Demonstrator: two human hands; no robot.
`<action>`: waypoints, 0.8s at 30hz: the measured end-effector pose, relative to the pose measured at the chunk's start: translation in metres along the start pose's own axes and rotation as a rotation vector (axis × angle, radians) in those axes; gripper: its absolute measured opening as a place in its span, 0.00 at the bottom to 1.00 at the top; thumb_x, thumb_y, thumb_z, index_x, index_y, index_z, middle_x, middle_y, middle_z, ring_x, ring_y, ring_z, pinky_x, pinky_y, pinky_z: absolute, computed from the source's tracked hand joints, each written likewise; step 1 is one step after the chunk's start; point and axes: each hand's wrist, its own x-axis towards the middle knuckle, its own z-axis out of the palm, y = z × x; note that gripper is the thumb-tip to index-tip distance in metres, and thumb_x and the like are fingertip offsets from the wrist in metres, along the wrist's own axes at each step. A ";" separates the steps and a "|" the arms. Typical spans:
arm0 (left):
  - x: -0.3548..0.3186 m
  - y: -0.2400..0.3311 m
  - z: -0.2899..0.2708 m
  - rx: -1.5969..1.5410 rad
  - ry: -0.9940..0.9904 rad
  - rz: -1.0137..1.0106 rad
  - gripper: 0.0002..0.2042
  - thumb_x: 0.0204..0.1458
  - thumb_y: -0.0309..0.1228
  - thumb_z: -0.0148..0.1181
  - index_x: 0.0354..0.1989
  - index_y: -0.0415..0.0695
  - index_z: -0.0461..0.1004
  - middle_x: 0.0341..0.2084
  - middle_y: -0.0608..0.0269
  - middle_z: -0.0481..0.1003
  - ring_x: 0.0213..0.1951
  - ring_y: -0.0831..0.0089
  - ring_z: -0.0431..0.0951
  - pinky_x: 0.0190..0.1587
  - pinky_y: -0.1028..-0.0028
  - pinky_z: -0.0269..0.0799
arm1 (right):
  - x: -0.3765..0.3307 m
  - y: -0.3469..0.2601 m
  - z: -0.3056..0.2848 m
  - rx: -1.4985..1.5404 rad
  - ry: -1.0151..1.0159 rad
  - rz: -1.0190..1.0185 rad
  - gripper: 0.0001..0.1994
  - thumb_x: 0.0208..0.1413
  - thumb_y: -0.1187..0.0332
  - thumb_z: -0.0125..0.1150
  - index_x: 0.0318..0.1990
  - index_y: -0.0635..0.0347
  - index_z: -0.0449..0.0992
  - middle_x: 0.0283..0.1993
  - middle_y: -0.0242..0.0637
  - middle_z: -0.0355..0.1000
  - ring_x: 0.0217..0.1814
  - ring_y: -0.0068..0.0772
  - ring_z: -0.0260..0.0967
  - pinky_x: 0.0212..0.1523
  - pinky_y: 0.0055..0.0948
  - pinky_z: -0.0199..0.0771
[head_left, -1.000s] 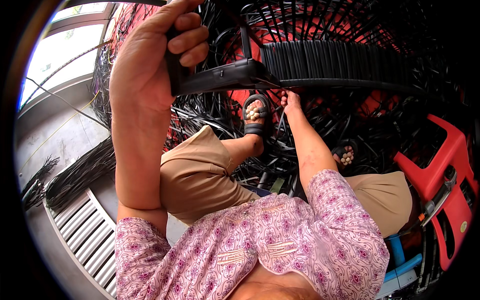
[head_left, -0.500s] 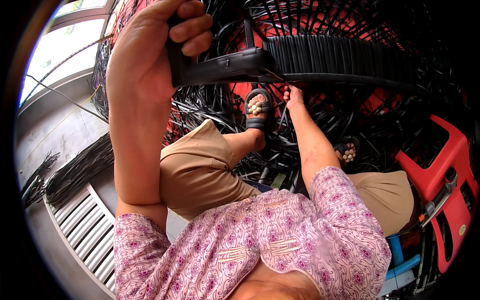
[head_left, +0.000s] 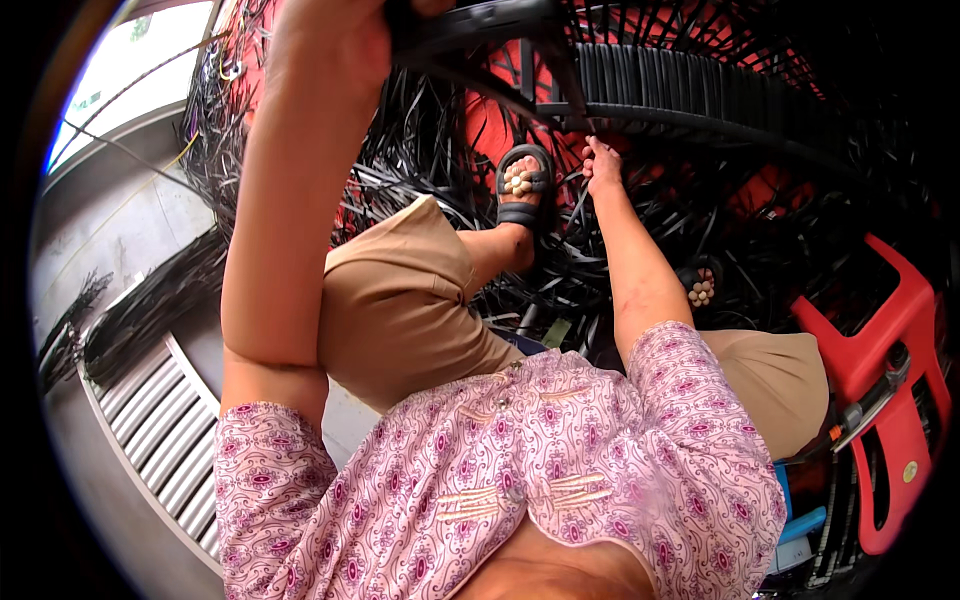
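So the thing both hands are on is that big black woven frame point(head_left: 700, 90) — a curved rim of upright black strips running across the top of the view, long axis going left to right and bending away toward the right edge. It sits up and ahead of the body, over the lap.

The left hand point(head_left: 340, 40) is raised high at the top edge and looks wrapped around the frame's dark left end, but the fingers are mostly cut off by the picture's rim, so I can't tell exactly how tightly it's closed. The right hand point(head_left: 600, 165) is stretched forward and lower — fingers loosely curled right under the rim where the loose black strips point(head_left: 420, 170) hang down, touching them. Whether it's actually pinching one strip is too small to make out.

Left hand is at the near end of the rim, right hand is closer to its middle. A sandalled foot point(head_left: 522, 185) is planted just beside the right hand, among the strips. There's a red plastic chair point(head_left: 880, 340) off to the right, well apart from both hands.
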 end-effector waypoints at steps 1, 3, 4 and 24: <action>0.007 -0.004 -0.008 0.017 -0.007 -0.001 0.06 0.64 0.28 0.45 0.38 0.39 0.67 0.17 0.74 0.62 0.15 0.85 0.60 0.14 0.81 0.57 | -0.001 -0.002 -0.002 -0.047 0.045 0.041 0.07 0.59 0.61 0.61 0.37 0.52 0.76 0.24 0.25 0.68 0.15 0.14 0.54 0.13 0.18 0.50; 0.018 -0.010 -0.006 0.052 0.004 0.002 0.06 0.63 0.28 0.46 0.34 0.42 0.67 0.16 0.74 0.62 0.14 0.85 0.59 0.15 0.81 0.56 | -0.009 -0.004 -0.013 -0.144 0.037 0.034 0.07 0.59 0.61 0.61 0.36 0.52 0.76 0.25 0.25 0.69 0.15 0.14 0.53 0.13 0.18 0.50; 0.021 -0.013 -0.008 0.063 0.016 0.003 0.07 0.63 0.29 0.46 0.32 0.44 0.67 0.16 0.75 0.62 0.14 0.85 0.59 0.15 0.81 0.56 | -0.019 -0.004 -0.014 -0.150 0.044 0.023 0.07 0.59 0.61 0.62 0.36 0.52 0.76 0.25 0.25 0.69 0.15 0.14 0.53 0.13 0.18 0.50; 0.179 -0.152 -0.023 1.120 0.316 0.860 0.13 0.57 0.32 0.51 0.24 0.42 0.78 0.21 0.53 0.78 0.25 0.58 0.80 0.27 0.60 0.75 | -0.144 0.024 0.009 -0.683 0.037 -0.134 0.07 0.55 0.65 0.61 0.36 0.58 0.78 0.21 0.28 0.70 0.10 0.15 0.52 0.11 0.20 0.47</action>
